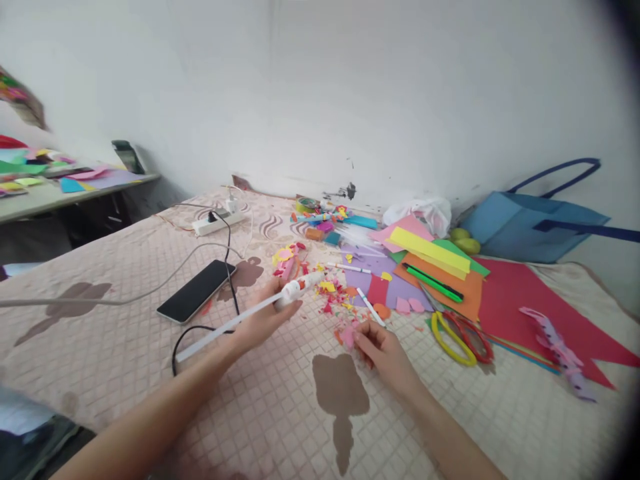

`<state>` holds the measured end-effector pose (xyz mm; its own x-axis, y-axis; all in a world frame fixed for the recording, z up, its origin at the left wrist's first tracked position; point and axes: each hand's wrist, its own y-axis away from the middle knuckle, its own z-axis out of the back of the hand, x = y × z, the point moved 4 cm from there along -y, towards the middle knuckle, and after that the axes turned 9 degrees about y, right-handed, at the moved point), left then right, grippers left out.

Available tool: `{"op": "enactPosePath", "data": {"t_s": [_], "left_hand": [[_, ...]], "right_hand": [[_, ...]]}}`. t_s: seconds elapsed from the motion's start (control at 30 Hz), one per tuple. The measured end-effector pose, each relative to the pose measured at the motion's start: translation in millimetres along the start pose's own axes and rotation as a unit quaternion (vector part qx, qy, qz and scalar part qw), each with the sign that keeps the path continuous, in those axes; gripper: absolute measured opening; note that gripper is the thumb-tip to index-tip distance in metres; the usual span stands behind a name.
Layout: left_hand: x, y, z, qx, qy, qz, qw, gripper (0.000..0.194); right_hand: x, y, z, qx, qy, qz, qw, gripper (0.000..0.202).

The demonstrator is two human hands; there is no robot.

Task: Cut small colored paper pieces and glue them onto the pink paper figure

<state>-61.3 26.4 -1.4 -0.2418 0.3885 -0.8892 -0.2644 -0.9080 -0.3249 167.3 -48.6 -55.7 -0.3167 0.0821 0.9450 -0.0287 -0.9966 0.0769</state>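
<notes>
My left hand (265, 317) is wrapped round a white hot glue gun (295, 289), whose nozzle points right. A long glue stick (220, 328) sticks out of its back end over my wrist. Between the fingertips of my right hand (383, 350) is a small pink paper piece (347, 335), pinched just above the tablecloth; its exact shape is partly hidden. Paper scraps (333, 297) in red, yellow and pink lie scattered beyond both hands. A white pen (370, 307) rests close to my right hand.
Scissors (453, 340) with yellow and red handles lie right, beside coloured sheets (530, 307) and a green cutter (434, 283). A black phone (196, 291), cables and a power strip (217, 223) are left. A blue bag (530, 223) stands back right.
</notes>
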Motion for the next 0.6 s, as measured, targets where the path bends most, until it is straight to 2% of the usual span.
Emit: {"op": "enactPosePath", "data": {"t_s": [0.17, 0.33, 0.5, 0.6], "left_hand": [[-2, 6, -3.4, 0.005, 0.042, 0.000, 0.999, 0.019], [-8, 10, -1.9, -0.058, 0.033, 0.019, 0.998, 0.015], [10, 15, 1.2, -0.089, 0.032, 0.080, 0.992, 0.013], [16, 18, 0.8, -0.078, 0.036, 0.063, 0.994, 0.013]], "right_hand": [[-1, 4, 1, 0.022, 0.030, 0.008, 0.999, 0.026], [-7, -1, 1, 0.060, 0.038, 0.019, 0.997, 0.025], [-12, -3, -3, 0.096, 0.053, 0.027, 0.994, 0.022], [-9, 0, -5, 0.090, 0.091, 0.041, 0.991, 0.020]]}}
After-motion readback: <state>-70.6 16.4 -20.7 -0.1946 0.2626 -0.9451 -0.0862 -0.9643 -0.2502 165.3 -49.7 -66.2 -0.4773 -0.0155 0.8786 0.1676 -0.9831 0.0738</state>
